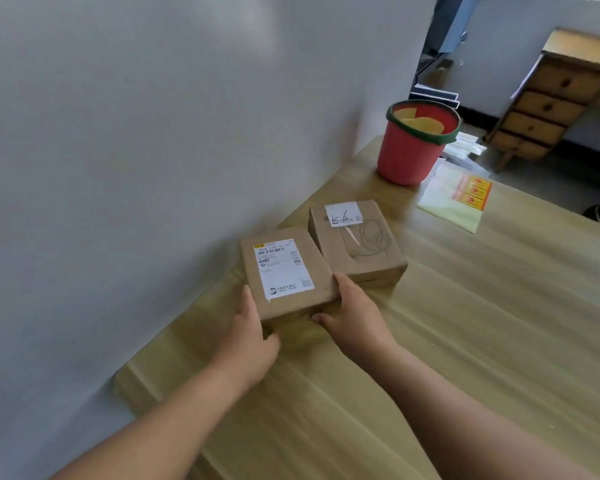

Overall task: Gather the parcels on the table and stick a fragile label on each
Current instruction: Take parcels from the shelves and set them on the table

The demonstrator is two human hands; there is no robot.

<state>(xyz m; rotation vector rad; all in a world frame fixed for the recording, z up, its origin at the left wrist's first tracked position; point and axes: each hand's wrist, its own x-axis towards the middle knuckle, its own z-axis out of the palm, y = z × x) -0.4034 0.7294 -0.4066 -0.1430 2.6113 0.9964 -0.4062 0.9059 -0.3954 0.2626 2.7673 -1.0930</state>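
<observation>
A brown cardboard parcel (288, 271) with a white shipping label lies on the wooden table (465, 323) beside the wall. My left hand (253, 344) grips its near left corner and my right hand (352, 317) grips its near right corner. A second brown parcel (357, 242) with a small white label and a headphone print lies just behind and to the right, touching the first. A sheet of orange fragile labels (473, 194) lies in a clear sleeve at the far right of the table.
A red bucket (413, 147) with a green rim stands at the table's far end and holds yellow scraps. A grey wall (153, 133) runs along the table's left side. A wooden chest of drawers (548, 109) stands across the room.
</observation>
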